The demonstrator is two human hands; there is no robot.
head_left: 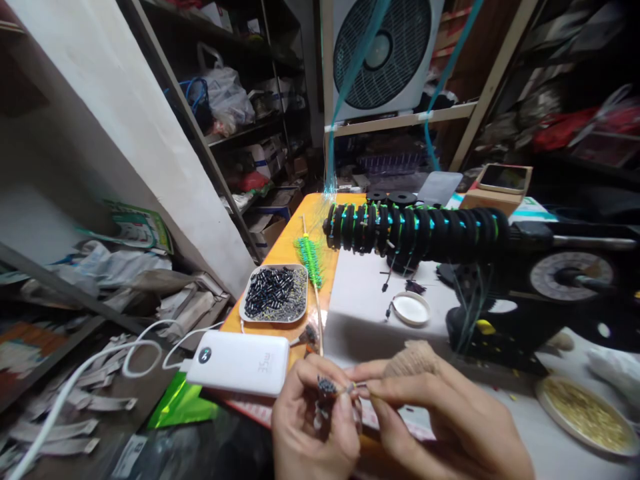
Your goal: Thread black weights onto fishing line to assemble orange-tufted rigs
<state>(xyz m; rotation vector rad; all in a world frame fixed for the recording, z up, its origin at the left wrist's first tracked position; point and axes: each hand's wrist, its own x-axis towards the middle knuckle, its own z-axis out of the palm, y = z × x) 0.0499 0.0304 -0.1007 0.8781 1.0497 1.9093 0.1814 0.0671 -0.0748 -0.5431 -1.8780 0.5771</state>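
My left hand (313, 420) is closed at the bottom middle, pinching a small dark tube-like piece (327, 385) between thumb and fingers. My right hand (440, 417) is closed just to its right, pinching a thin pin or wire (357, 385) whose tip meets the dark piece. The two hands touch at the fingertips. Beyond them a metal tray (299, 312) holds several similar black pieces. A long rod (415, 230) crosses the table, loaded with several black rings and green and blue bits. A thin stick (311, 260) wrapped in green lies beside the tray.
A white power bank (239, 363) with a white cable lies left of my hands. A small white lid (411, 308) rests on the grey mat. A dish of gold-coloured bits (585, 413) is at the right. A fan (387, 50) and cluttered shelves stand behind.
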